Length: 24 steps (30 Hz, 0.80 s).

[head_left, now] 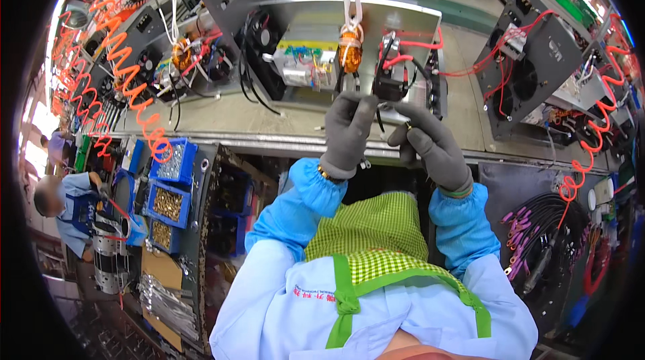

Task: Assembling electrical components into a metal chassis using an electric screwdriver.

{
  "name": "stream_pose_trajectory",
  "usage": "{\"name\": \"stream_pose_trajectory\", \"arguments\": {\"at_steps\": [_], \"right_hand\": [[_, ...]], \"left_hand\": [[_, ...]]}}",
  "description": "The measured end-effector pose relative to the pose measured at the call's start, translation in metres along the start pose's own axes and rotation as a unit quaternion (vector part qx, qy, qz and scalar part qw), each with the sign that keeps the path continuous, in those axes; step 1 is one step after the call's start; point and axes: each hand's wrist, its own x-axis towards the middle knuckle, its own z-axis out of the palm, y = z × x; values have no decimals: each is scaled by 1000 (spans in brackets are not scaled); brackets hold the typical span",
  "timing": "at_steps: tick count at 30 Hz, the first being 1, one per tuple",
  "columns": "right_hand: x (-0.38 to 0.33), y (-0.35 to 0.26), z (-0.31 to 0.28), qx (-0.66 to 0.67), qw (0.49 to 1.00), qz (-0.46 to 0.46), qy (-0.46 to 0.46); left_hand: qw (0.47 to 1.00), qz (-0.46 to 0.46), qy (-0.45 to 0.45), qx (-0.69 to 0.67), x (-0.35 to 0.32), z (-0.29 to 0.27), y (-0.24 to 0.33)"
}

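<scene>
Both my hands wear grey gloves and meet at the front edge of an open metal chassis [420, 20]. My left hand [349, 133] is closed, fingertips pinched beside a black wire [380, 122]; what it grips is hidden. In my right hand [433, 148], thumb and fingers are pressed together on a tiny brass-coloured piece, too small to name. Just beyond my hands, an orange-wrapped coil [350, 49] with thick white leads stands in the chassis. Right of the coil sits a black component [393, 84] with red wires. A circuit board with a silver block [306, 67] lies to its left.
More open chassis stand at left [195, 64] and right [531, 64]. Orange coiled air hoses [127, 57] hang on both sides. Blue bins [168, 204] of small metal parts are at my left. Black cables [551, 232] lie at my right. A co-worker [70, 209] is at far left.
</scene>
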Motion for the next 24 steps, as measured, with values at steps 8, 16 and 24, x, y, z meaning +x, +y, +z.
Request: {"name": "stream_pose_trajectory", "arguments": {"at_steps": [8, 16, 24], "right_hand": [[11, 24, -6, 97, 995, 0, 28], [14, 51, -25, 113, 990, 17, 84], [35, 50, -65, -349, 872, -188, 288]], "left_hand": [[999, -13, -28, -19, -10, 24, -17], [995, 21, -80, 52, -7, 34, -42], [970, 39, -130, 201, 45, 48, -58]]}}
